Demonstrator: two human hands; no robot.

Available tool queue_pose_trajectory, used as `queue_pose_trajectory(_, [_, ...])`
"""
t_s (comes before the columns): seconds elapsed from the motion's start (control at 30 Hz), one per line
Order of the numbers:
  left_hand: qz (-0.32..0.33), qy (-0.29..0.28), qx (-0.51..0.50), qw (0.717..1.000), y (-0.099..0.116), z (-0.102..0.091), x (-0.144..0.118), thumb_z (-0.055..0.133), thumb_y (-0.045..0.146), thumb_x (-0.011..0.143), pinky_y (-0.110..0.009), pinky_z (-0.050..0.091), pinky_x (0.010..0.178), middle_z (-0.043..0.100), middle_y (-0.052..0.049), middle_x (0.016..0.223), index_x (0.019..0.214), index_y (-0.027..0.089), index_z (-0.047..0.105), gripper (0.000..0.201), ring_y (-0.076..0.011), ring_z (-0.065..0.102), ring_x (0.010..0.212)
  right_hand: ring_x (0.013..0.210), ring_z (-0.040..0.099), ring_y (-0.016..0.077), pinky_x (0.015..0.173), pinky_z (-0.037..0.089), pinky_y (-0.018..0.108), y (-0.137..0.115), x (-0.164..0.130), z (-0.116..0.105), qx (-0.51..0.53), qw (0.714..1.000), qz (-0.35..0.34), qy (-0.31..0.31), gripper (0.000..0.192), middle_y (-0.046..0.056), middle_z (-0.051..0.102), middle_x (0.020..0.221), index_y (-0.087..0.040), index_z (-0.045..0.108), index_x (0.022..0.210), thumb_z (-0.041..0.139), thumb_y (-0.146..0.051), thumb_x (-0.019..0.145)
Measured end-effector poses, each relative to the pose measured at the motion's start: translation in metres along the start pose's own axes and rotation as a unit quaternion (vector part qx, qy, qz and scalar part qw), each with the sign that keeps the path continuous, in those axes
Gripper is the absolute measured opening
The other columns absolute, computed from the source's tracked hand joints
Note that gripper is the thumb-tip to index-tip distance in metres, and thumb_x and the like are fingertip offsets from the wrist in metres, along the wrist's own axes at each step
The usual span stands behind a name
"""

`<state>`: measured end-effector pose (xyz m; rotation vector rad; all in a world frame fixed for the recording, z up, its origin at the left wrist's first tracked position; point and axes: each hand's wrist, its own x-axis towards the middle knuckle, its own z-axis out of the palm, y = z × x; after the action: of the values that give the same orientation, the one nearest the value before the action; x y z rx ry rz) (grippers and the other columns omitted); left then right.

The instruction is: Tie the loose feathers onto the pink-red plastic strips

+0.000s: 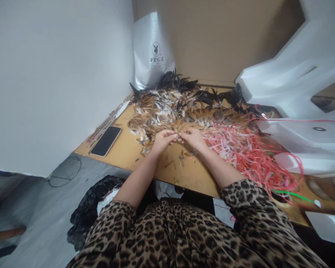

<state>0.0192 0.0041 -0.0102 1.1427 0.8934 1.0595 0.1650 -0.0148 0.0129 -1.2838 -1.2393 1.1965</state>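
The left hand [163,140] and right hand [194,137] pinch what looks like a small brown feather tuft [182,127] over the bench [167,167], beside the feather pile [162,108] — likely light, soft, easily ruffled, so best held by the stiffer quill ends.

- One left hand [164,140] and one right hand [194,137] showed.
- There was one phone [106,141].
- There was one lettered bag [153,48].
- Feathers [167,106] and pink strips [240,152] were uncountable.
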Motion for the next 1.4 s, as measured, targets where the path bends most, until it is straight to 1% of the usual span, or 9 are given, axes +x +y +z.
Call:
queue_pose_trajectory(0.2, [0.014, 0.019, 0.024, 0.999, -0.003, 0.000, -0.001, 0.070, 0.033, 0.059, -0.018, 0.039, 0.046, 0.060, 0.000, 0.057, 0.075, 0.013, 0.060, 0.028, -0.0079, 0.054, 0.050, 0.048, 0.048, 0.0092, 0.048, 0.035, 0.022, 0.005, 0.001, -0.003, -0.092, 0.993, -0.060, 0.034, 0.024, 0.000, 0.058, 0.054, -0.014, 0.061, 0.061, 0.065, -0.038, 0.061])
queue_pose_trajectory(0.27, [0.016, 0.010, 0.029, 0.999, -0.003, -0.002, 0.000, 0.069, 0.034, 0.060, -0.018, 0.039, 0.046, 0.060, 0.000, 0.056, 0.076, 0.013, 0.061, 0.028, -0.0074, 0.053, 0.049, 0.049, 0.048, 0.0093, 0.050, 0.036, 0.022, 0.006, 0.002, -0.003, -0.090, 0.993, -0.066, 0.026, 0.024, -0.001, 0.059, 0.056, -0.014, 0.061, 0.062, 0.065, -0.037, 0.061])
queue_pose_trajectory(0.4, [0.017, -0.027, 0.011, 0.999, -0.003, -0.007, 0.000, 0.068, 0.035, 0.062, -0.018, 0.038, 0.047, 0.060, -0.001, 0.059, 0.075, 0.013, 0.062, 0.027, -0.0056, 0.050, 0.048, 0.052, 0.049, 0.0090, 0.055, 0.038, 0.023, 0.007, 0.002, -0.004, -0.022, 0.998, -0.055, 0.000, 0.024, -0.001, 0.059, 0.058, -0.014, 0.061, 0.062, 0.067, -0.037, 0.060])
queue_pose_trajectory(0.5, [-0.014, -0.054, -0.042, 0.998, -0.001, -0.008, -0.001, 0.069, 0.035, 0.061, -0.017, 0.037, 0.047, 0.058, 0.000, 0.059, 0.074, 0.013, 0.061, 0.027, -0.0047, 0.049, 0.049, 0.053, 0.050, 0.0085, 0.059, 0.039, 0.023, 0.009, 0.003, -0.003, 0.058, 0.997, -0.029, -0.038, 0.024, -0.002, 0.058, 0.057, -0.015, 0.059, 0.061, 0.069, -0.036, 0.058])
queue_pose_trajectory(0.63, [-0.037, -0.051, -0.079, 0.995, -0.001, -0.006, -0.001, 0.072, 0.034, 0.057, -0.016, 0.035, 0.045, 0.056, 0.002, 0.056, 0.073, 0.013, 0.059, 0.029, -0.0043, 0.049, 0.048, 0.051, 0.048, 0.0074, 0.056, 0.038, 0.022, 0.011, 0.004, 0.000, 0.107, 0.993, -0.005, -0.046, 0.026, -0.002, 0.057, 0.055, -0.015, 0.059, 0.061, 0.071, -0.037, 0.056])
queue_pose_trajectory(0.9, [0.024, -0.012, -0.029, 0.999, -0.002, -0.001, 0.000, 0.070, 0.031, 0.059, -0.019, 0.042, 0.052, 0.062, 0.000, 0.060, 0.074, 0.013, 0.061, 0.025, -0.0061, 0.053, 0.051, 0.051, 0.048, 0.0084, 0.057, 0.038, 0.023, 0.007, 0.002, 0.001, -0.001, 0.999, -0.041, 0.033, 0.023, -0.001, 0.059, 0.059, -0.015, 0.061, 0.064, 0.067, -0.036, 0.058])
queue_pose_trajectory(1.03, [0.018, -0.002, -0.017, 1.000, 0.001, 0.001, -0.002, 0.072, 0.028, 0.056, -0.021, 0.045, 0.057, 0.064, -0.002, 0.063, 0.074, 0.012, 0.063, 0.026, -0.0084, 0.058, 0.057, 0.052, 0.050, 0.0091, 0.057, 0.039, 0.023, 0.006, 0.002, 0.000, 0.002, 0.999, -0.032, 0.038, 0.021, -0.001, 0.060, 0.059, -0.015, 0.061, 0.064, 0.065, -0.035, 0.059])
queue_pose_trajectory(1.27, [0.009, 0.008, 0.035, 0.999, -0.001, 0.000, -0.001, 0.070, 0.029, 0.058, -0.020, 0.042, 0.052, 0.062, -0.002, 0.059, 0.074, 0.011, 0.064, 0.024, -0.0086, 0.056, 0.054, 0.050, 0.048, 0.0085, 0.056, 0.037, 0.023, 0.002, 0.001, -0.002, -0.051, 0.998, -0.018, 0.039, 0.016, -0.002, 0.059, 0.057, -0.015, 0.061, 0.061, 0.064, -0.031, 0.058])
queue_pose_trajectory(1.4, [0.010, -0.020, 0.027, 0.999, -0.004, -0.003, 0.000, 0.070, 0.029, 0.059, -0.021, 0.042, 0.053, 0.062, -0.002, 0.059, 0.076, 0.011, 0.064, 0.025, -0.0077, 0.054, 0.052, 0.047, 0.043, 0.0068, 0.052, 0.033, 0.022, 0.000, 0.001, -0.005, -0.007, 1.000, 0.003, -0.004, 0.017, -0.003, 0.054, 0.050, -0.015, 0.059, 0.057, 0.066, -0.030, 0.057])
